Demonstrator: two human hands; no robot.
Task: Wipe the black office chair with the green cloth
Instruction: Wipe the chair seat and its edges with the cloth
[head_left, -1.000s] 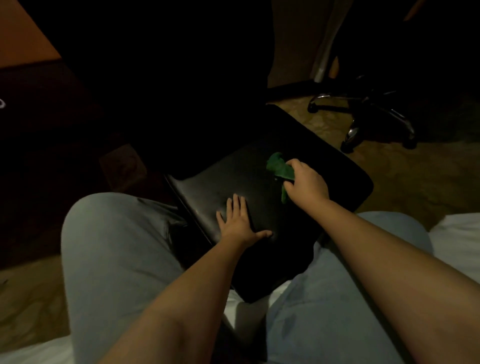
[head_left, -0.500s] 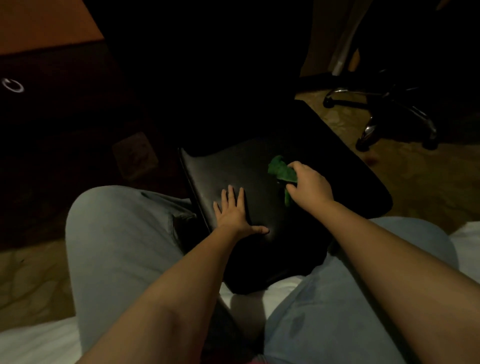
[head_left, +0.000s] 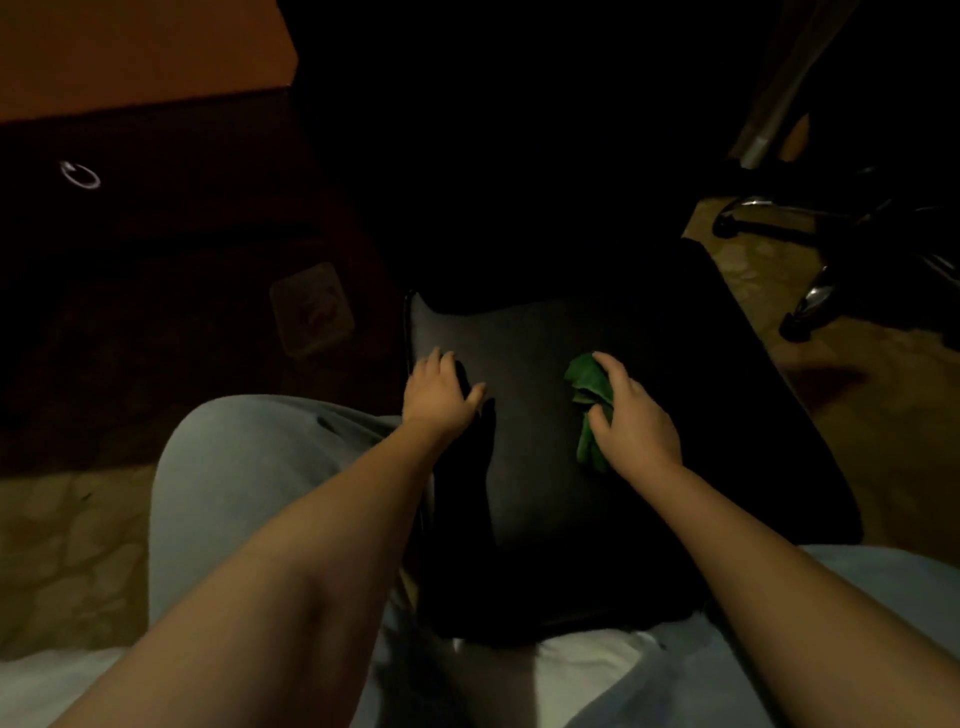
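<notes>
Black office chair (head_left: 530, 493) mid-wipe in head view: gripped bunched green cloth (head_left: 587, 389) in right hand (head_left: 636, 426), pressed on seat centre. Braced seat's left edge with flat left hand (head_left: 439, 397). Next likely needed sweeping toward uncovered areas.

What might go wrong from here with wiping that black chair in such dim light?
1. The black chair sits in deep shadow, so dusty patches are likely to be missed.
2. The green cloth is bunched up in the right hand, so probably little of it touches the surface and the wipe may turn out streaky.
3. The left hand rests right at the chair's left edge; if it slips off, the chair might shift under the wiping push.
</notes>
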